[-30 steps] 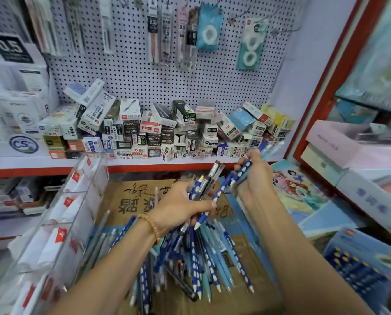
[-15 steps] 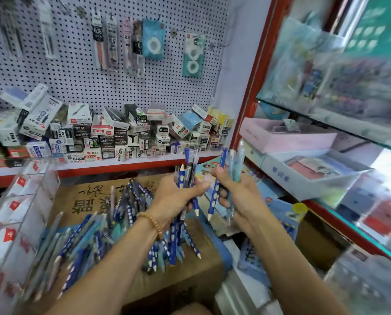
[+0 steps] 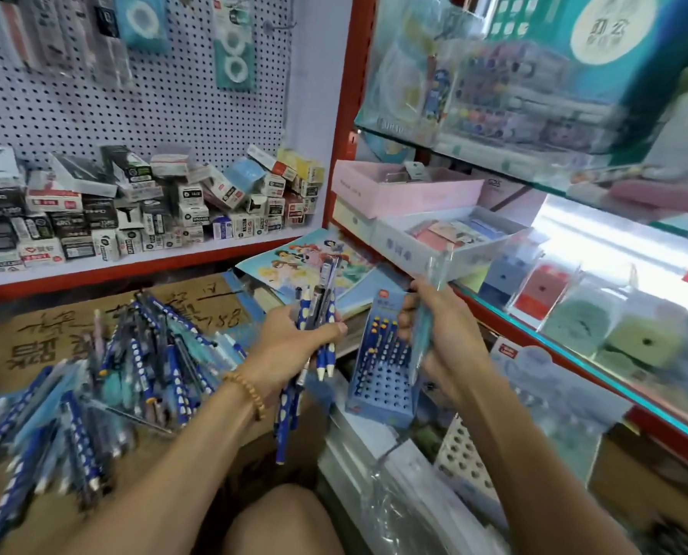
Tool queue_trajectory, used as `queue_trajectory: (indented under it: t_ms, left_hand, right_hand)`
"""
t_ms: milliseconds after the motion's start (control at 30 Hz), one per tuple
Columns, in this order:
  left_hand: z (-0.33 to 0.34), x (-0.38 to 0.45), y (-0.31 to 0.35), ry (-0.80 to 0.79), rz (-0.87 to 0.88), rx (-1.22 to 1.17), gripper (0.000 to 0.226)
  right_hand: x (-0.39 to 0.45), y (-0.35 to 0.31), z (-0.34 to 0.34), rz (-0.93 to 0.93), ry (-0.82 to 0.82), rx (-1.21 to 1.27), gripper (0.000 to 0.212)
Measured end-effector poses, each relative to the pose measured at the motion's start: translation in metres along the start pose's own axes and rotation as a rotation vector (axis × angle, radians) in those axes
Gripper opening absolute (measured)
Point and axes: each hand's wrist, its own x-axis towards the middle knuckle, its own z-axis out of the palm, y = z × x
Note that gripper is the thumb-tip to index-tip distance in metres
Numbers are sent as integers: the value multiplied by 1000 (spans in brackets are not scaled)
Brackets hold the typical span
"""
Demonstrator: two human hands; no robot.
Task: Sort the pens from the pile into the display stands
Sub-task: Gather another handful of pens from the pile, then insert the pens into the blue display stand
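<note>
Between our two hands stands the blue display stand, a perforated block with a few dark blue pens already seated in its back rows and most of its holes bare. Our left hand is clenched round a bundle of blue dotted pens, their white tips pointing down past the palm and their clips rising above the fingers. Our right hand grasps a pale blue pen, held nearly upright just beside the stand's right edge; motion blur keeps us from telling whether more than one is in that grip. To our left, the pile of loose pens sprawls across a cardboard box, still large, so we judge the sorting barely begun. From here the likely trouble is in the seating: the holes are small and close, and a pen brought down at a slant could miss, skid across the top, or knock the seated pens askew. The stand seems to rest on slick plastic-wrapped packs, so a firm push might tip or slide it. Our left bundle is thick and loosely fanned, so one pen could slip out and drop between the box and the packs if that grip eases.
</note>
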Motion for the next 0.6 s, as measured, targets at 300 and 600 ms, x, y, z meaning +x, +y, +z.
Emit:
queue_trajectory:
  t_ms: [300,600]
  left_hand:
    - [61,2,-6,-142,-19,6,15]
    - [124,-17,-27,-302,-168,-35,81]
  right_hand:
    - [-26,-6,-88,-96,272,-310,29]
    - [-71,-4,-179,-214,667,-442,17]
